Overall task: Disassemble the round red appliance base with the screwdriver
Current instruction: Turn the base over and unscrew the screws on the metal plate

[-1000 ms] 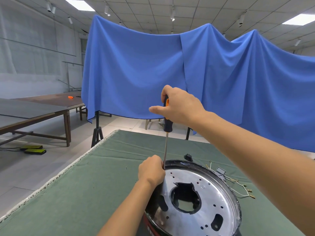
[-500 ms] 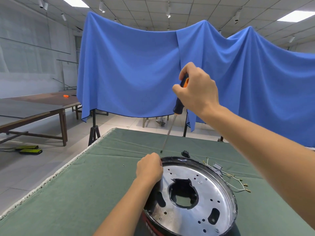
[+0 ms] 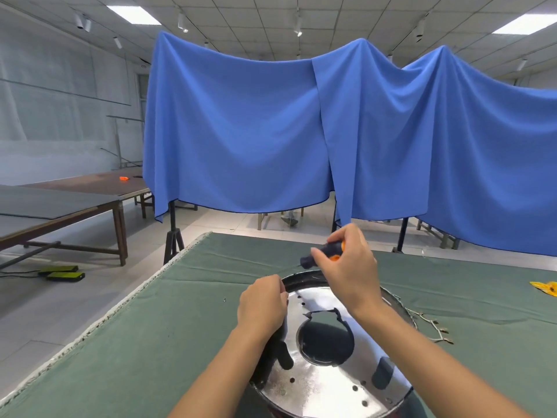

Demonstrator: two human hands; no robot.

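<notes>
The round appliance base (image 3: 328,384) lies on the green table with its shiny perforated metal plate and large centre hole facing up; only its black rim shows, the red body is mostly hidden. My left hand (image 3: 262,303) grips the base's far-left rim with curled fingers. My right hand (image 3: 346,263) holds the black-and-orange screwdriver (image 3: 324,253) by its handle, just above the far rim. The handle lies nearly level, pointing left; the shaft is hidden or too thin to make out.
Loose wires with terminals (image 3: 431,324) trail from the base's right side. A small screw (image 3: 225,299) lies on the green cloth (image 3: 150,342) left of the base. A yellow item (image 3: 545,287) sits at the right edge. The table's left edge (image 3: 99,315) runs close by.
My right hand has lifted the screwdriver off the rim, then brought it down to just above the far rim, handle now nearly level. The left hand stays on the rim.
</notes>
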